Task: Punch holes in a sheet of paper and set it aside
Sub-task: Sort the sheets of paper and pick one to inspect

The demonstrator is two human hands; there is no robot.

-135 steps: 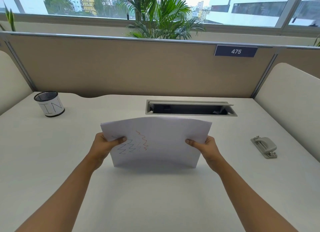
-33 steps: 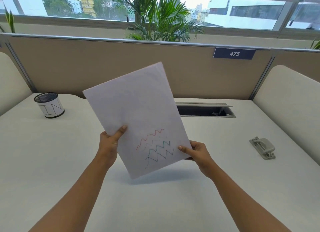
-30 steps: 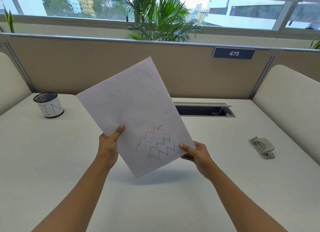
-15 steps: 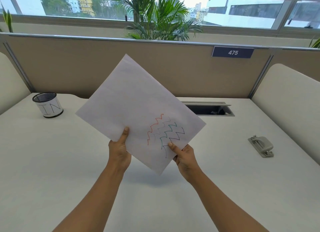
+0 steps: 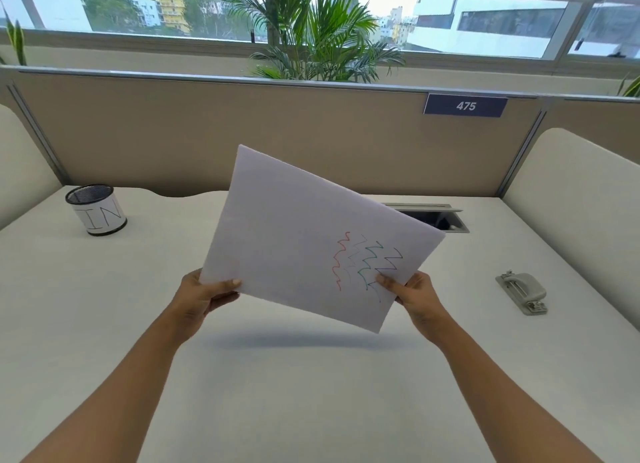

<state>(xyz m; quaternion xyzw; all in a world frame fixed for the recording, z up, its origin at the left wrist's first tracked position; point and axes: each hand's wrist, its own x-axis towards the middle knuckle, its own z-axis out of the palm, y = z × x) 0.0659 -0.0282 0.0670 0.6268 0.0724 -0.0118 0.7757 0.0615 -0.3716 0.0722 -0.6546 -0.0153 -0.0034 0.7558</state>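
A: While the two hands are raised over the desk (image 5: pixel 311 386), where is the sheet (image 5: pixel 304 234)?
B: In the air above the desk, tilted, touching nothing but the hands. The left hand (image 5: pixel 202 300) pinches its lower left corner, thumb on top. The right hand (image 5: pixel 415 298) pinches the lower right edge, thumb on the coloured zigzags.
A: And the punch (image 5: pixel 523 291)?
B: Lying on the desk to the right, well apart from the sheet and both hands.
A: Any containers?
B: A mesh cup (image 5: pixel 97 216) marked IN stands at the far left. Its inside is dark and I cannot tell what it holds. A hatch (image 5: pixel 450 220) in the desk, partly behind the sheet, stands open, and its hollow is dark, with something small and unclear at the right end
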